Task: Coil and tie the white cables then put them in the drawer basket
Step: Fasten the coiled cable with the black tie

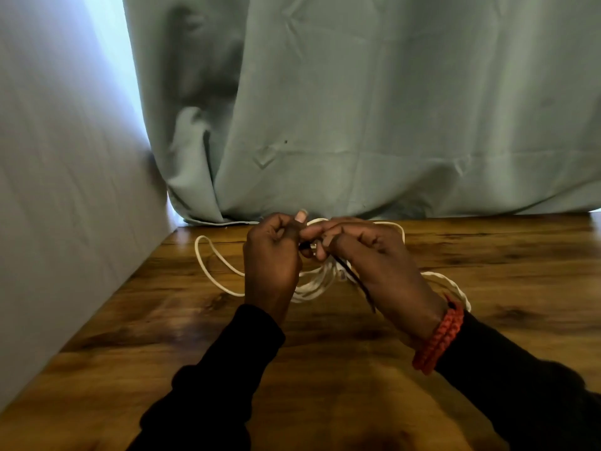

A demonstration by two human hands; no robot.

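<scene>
**Both hands pinching a dark tie over a bundle of white cable on the table**

Position of work: the person's hands meet near the far edge of a wooden table (pixel 325 369), just in front of a grey-green curtain (pixel 357 109) that hangs down to the tabletop. A pale wall (pixel 65 190) runs along the left side.

Left hand (pixel 273 258): fingers curled, thumb raised with the nail showing. It grips at the point where the two hands meet. Whether it holds the cable, the tie, or both cannot be told, as the fingers cover the contact point.

Right hand (pixel 374 255): fingers curled, fingertips pressed up against the left hand. A thin dark tie (pixel 354 281) runs out from under its fingers and slants back toward the wrist. The hand pinches this tie.

White cable (pixel 312 284): gathered in several strands directly beneath the hands, resting on the table. One loose loop (pixel 208 262) spreads out to the left on the wood. Further strands pass behind the right hand and reappear beside the right wrist.

Other: a red braided bracelet (pixel 439 336) sits on the right wrist. Both forearms are in black sleeves (pixel 227 369).

The drawer basket is out of view.
</scene>
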